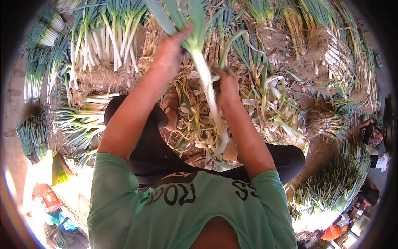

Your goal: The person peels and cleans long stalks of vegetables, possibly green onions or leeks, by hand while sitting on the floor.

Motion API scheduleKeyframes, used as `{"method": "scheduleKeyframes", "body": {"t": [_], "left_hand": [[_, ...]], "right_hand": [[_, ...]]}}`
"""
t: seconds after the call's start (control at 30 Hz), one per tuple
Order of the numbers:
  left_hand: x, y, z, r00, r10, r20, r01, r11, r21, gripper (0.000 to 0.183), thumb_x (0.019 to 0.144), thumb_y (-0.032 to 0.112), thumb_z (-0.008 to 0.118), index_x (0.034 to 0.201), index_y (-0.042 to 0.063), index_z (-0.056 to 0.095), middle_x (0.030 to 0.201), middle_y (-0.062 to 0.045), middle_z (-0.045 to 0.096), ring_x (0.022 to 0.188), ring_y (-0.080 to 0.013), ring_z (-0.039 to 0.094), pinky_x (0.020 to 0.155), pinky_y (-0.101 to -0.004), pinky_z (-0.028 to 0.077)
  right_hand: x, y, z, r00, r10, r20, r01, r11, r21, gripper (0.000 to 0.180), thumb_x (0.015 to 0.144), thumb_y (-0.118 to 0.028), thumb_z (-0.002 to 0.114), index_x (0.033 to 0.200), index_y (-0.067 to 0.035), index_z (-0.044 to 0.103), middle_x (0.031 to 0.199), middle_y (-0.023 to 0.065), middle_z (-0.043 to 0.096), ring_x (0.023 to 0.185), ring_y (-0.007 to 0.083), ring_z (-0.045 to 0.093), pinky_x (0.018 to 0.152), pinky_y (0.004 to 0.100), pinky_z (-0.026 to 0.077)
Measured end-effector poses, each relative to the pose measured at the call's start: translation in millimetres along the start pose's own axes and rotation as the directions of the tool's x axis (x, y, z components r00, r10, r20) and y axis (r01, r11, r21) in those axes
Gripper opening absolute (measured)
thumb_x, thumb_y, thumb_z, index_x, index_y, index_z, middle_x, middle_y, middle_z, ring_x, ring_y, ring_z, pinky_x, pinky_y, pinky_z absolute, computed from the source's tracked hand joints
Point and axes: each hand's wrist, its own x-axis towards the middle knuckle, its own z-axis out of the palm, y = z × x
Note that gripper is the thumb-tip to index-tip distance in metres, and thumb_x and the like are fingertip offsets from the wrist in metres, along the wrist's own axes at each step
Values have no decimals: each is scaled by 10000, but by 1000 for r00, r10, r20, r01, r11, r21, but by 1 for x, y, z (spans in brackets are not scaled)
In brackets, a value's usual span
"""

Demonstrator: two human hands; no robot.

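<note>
My left hand [172, 49] grips a large green onion [199, 65] where its green leaves meet the stalk. The white stalk hangs down between my forearms, and its lower end is blurred. Close to the stalk, my right hand [227, 82] is closed on a loose green leaf [233, 42], which bends over above the fist. My right fingertips are partly hidden, so I cannot tell whether they also touch the stalk. Beneath both hands lies a heap of stripped onion skins and dry leaves [199, 112].
White-stalked green onions [105, 46] lie in a row at the upper left, more [84, 119] beside my left knee. Unpeeled, rooty bundles [337, 56] fill the upper right. A dense green onion pile [332, 180] stands at lower right. Other people [371, 132] are at the right rim.
</note>
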Motion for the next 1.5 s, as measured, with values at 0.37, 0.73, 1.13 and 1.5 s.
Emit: {"method": "scheduleKeyframes", "body": {"t": [0.37, 0.73, 1.13, 1.5], "left_hand": [[30, 33, -56, 907, 260, -330, -324, 933, -156, 246, 836, 194, 611, 1030, 56, 551, 856, -41, 578, 828, -139, 532, 691, -250, 418], [32, 43, -78, 749, 292, -595, -429, 898, -100, 273, 785, 64, 660, 1018, 0, 534, 953, -85, 607, 785, -196, 580, 574, -306, 447], [77, 12, -157, 907, 328, -265, -334, 942, 25, 296, 849, 169, 558, 1073, -24, 562, 996, -124, 593, 893, -221, 583, 781, -343, 483], [111, 5, -170, 927, 203, -315, -272, 943, -194, 370, 795, 110, 656, 1098, -38, 505, 964, -108, 597, 826, -197, 579, 703, -294, 474]], "right_hand": [[47, 1, -279, 924, -377, -62, -89, -54, -995, 280, 751, -261, 635, 870, -7, 629, 700, 187, 627, 663, 357, 619, 599, 421, 490], [53, -54, -334, 663, -577, -477, -618, -61, -784, 270, 788, -260, 543, 936, -56, 640, 975, 158, 638, 906, 322, 621, 750, 430, 504], [59, -108, -350, 615, -630, -474, -658, -78, -749, 187, 816, -226, 514, 848, -113, 660, 877, 110, 656, 840, 271, 636, 681, 401, 517], [-32, -202, -371, 350, -750, -561, -554, 318, -770, 235, 829, -209, 477, 913, -79, 655, 922, 171, 637, 896, 343, 608, 755, 425, 486]]}}
